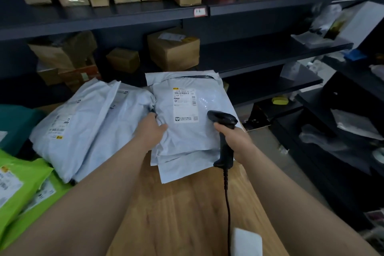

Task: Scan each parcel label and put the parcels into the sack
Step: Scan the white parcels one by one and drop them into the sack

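Observation:
A pale grey poly-mailer parcel (187,131) lies on the wooden table (182,203), with its white shipping label (185,104) facing up. My left hand (150,130) grips the parcel's left edge, thumb on top and fingers tucked under. My right hand (235,141) holds a black corded barcode scanner (223,120) by its handle. The scanner's head hovers just right of the label, above the parcel. A second grey mailer (178,169) lies beneath the first.
More grey mailers (83,129) are piled at the left, with green mailers (18,189) at the near left. Dark shelves (228,6) with cardboard boxes (173,50) stand behind the table. A white object (246,243) sits at the table's near edge by the scanner cable.

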